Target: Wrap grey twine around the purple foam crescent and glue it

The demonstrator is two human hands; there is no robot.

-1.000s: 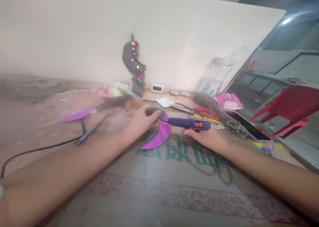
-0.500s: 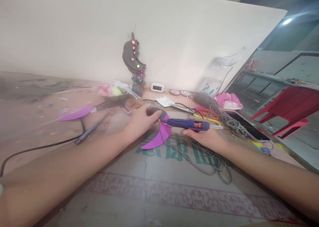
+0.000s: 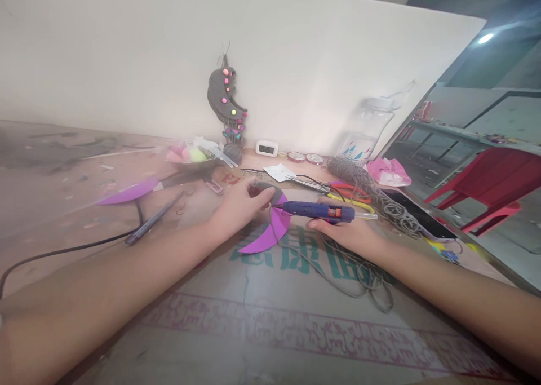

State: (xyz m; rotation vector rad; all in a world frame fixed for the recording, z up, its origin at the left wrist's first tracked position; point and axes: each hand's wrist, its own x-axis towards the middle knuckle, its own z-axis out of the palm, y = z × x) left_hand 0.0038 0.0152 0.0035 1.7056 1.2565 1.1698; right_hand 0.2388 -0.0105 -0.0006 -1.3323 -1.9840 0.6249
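Note:
A purple crescent [image 3: 267,239], its upper end wound with grey yarn, is pinched at that wrapped end by my left hand [image 3: 249,200]. In my right hand [image 3: 340,227] is a blue hot glue gun [image 3: 310,210], held sideways with its nozzle at the crescent, just below the wrapping. A clear glue stick [image 3: 367,215] sticks out of the gun's back. Loose grey yarn [image 3: 315,268] runs from the crescent across the table and tangles below my right wrist. The fingers of my right hand are partly hidden behind the gun.
A grey yarn moon with pompoms [image 3: 222,94] leans on the wall. Behind my hands are a white clock [image 3: 266,147], scissors [image 3: 350,193], a yarn hank [image 3: 355,173] and a bottle [image 3: 366,128]. A phone [image 3: 418,215] lies right; another purple piece [image 3: 129,192] and a pen [image 3: 154,220] lie left.
Almost nothing differs. Both hands, the crescent and the glue gun keep their places, with only a very slight shift of the view.

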